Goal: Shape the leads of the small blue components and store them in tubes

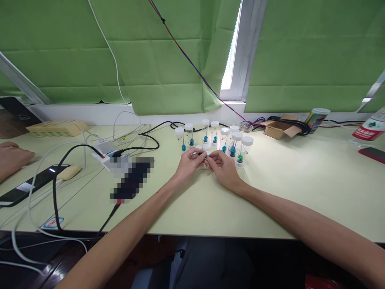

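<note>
My left hand (191, 163) and my right hand (223, 166) meet over the table, thumbs and fingers closed in a pinch. A small dark thin piece (205, 155) shows between the fingertips; its kind is too small to make out. Just under and behind them is a clear container, partly hidden by the fingers. Around the hands stand several clear tubes with white caps. One tube (241, 154) beside my right hand holds a green part with wire; another tube (181, 141), behind my left hand, holds a blue part.
A power strip (104, 156) with tangled cables lies to the left, near a phone (30, 188) and another person's hand (15, 156). An open cardboard box (279, 129), a printed can (317, 119) and a bottle (369, 128) are at the right. The table's front edge (210, 236) runs below my forearms.
</note>
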`<state>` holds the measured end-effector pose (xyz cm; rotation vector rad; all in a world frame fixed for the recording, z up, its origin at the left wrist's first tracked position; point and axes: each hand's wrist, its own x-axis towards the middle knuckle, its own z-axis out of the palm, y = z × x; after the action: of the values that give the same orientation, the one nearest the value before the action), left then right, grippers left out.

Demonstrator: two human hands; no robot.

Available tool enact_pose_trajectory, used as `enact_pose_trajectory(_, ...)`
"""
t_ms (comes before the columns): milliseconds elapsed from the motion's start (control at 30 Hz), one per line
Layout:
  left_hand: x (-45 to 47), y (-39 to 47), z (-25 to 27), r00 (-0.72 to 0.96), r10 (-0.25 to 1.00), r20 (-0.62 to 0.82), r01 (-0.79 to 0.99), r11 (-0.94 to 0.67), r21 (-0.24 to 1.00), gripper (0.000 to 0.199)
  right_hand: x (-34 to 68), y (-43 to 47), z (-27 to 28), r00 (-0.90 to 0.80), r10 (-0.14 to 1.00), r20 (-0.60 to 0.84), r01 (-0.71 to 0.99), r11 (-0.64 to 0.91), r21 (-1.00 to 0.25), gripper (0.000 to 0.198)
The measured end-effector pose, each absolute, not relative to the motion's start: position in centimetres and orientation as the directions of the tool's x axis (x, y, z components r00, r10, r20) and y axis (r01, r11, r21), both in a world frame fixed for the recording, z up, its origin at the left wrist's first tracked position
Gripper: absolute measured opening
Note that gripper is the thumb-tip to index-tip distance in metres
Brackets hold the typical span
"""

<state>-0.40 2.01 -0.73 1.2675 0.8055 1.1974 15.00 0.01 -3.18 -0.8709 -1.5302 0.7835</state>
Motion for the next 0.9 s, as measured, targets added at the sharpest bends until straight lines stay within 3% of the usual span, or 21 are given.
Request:
enact_pose_trajectory(567,-0.52,2.23,-0.94,0.252,0.949,0.187,-0.16,-0.15,0.976,0.033,15.15,-0.21,-2.96,-0.083,0.819,0.568,0.171,0.573,-0.801,0.023)
enact_pose_trajectory(900,-0.6,2.05,-1.1,0.221,0.939,0.262,-0.011,-0.267,0.964,0.031,15.06,0.28,-3.3,-0.045,0.875,0.481,0.064,0.483,-0.873,0.031)
